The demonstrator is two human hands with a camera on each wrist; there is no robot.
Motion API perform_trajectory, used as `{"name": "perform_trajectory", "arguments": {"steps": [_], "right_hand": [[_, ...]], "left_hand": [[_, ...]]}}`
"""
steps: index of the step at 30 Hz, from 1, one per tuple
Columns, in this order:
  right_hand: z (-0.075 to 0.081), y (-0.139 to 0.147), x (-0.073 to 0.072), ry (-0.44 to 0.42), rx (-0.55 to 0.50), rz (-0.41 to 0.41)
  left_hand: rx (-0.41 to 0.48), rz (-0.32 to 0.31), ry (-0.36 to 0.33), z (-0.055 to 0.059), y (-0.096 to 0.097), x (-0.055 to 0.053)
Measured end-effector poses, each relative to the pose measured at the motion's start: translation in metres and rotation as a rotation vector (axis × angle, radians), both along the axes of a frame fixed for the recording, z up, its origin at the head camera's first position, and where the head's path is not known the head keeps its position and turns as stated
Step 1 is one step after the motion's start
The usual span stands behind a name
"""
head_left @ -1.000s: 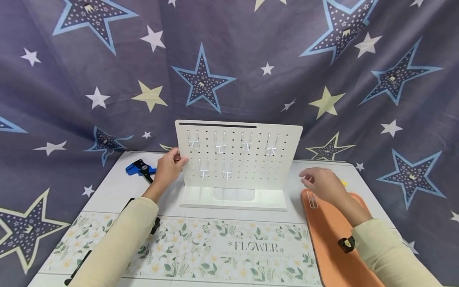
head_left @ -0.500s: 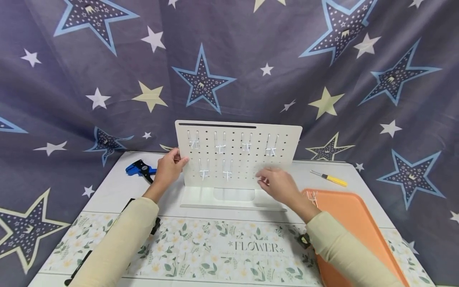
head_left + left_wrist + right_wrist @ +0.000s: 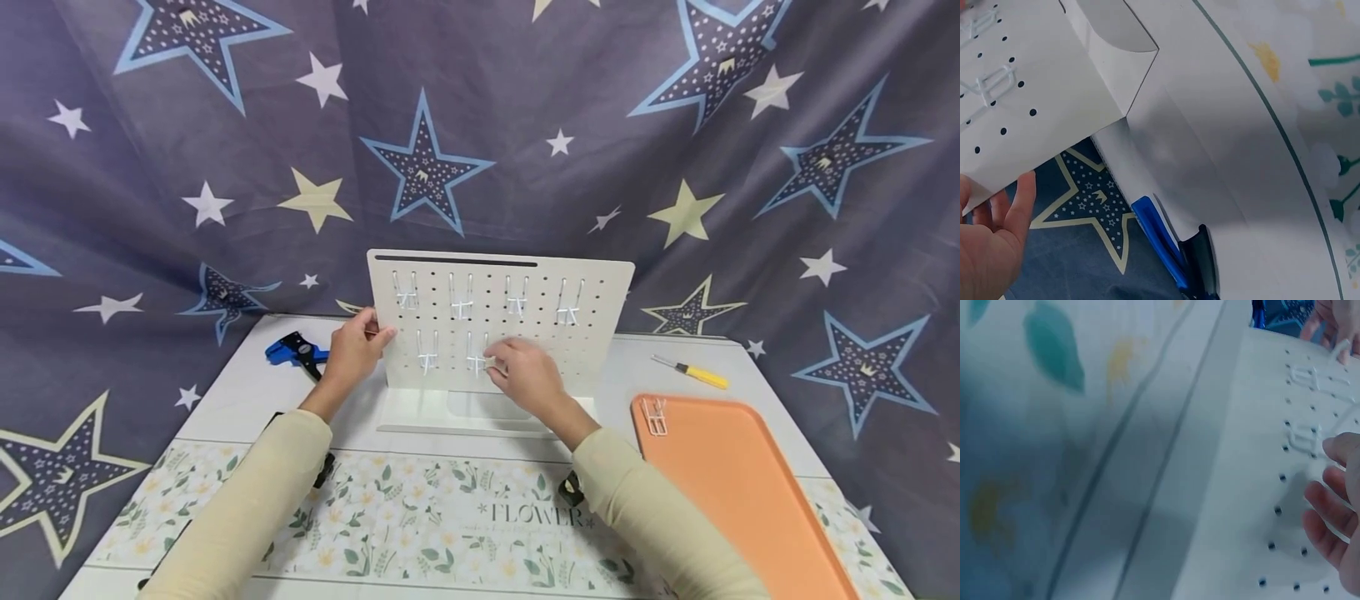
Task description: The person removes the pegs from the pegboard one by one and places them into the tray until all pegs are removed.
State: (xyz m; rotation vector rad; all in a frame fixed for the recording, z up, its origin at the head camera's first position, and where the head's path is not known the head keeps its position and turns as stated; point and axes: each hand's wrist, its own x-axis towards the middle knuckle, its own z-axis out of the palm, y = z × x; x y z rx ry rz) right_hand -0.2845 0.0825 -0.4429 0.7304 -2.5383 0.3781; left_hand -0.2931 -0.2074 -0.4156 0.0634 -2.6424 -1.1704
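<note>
A white pegboard (image 3: 540,333) stands upright on its base, with several white wire hooks fitted in two rows. My left hand (image 3: 356,343) pinches its left edge; the left wrist view shows the fingers (image 3: 1021,203) along that edge. My right hand (image 3: 528,379) is in front of the board, fingertips right at the lower row's right-hand hook (image 3: 476,360). In the right wrist view the thumb and bent fingers (image 3: 1329,509) are close to that hook (image 3: 1302,439); I cannot tell whether they grip it. More white wire hooks (image 3: 655,417) lie in the orange tray's corner.
The orange tray (image 3: 727,483) lies at the right, with a yellow-handled tool (image 3: 705,377) behind it. A blue and black plier-like tool (image 3: 296,352) lies left of the board. A flower-patterned mat (image 3: 420,525) spans the front. A starry curtain (image 3: 487,125) hangs behind.
My right hand has moved left from above the orange tray, across the board's front, to the lower right-hand hook. The left hand has stayed on the board's edge.
</note>
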Motion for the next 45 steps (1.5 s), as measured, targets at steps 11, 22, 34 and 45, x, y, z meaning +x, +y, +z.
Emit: {"name": "perform_trajectory", "arguments": {"steps": [11, 22, 34, 45], "right_hand": [[-0.008, -0.021, -0.002, 0.116, -0.031, -0.037], [-0.013, -0.027, -0.005, 0.186, -0.046, -0.056], [-0.016, -0.026, -0.001, 0.271, -0.03, -0.03], [-0.013, -0.022, 0.006, 0.328, -0.05, 0.004]], "left_hand": [[0.0, -0.005, 0.006, -0.001, 0.001, -0.001], [-0.008, -0.003, 0.024, -0.003, 0.0, 0.0], [-0.008, -0.009, 0.023, -0.001, 0.0, 0.001], [-0.004, -0.004, 0.004, -0.001, 0.0, 0.001]]}}
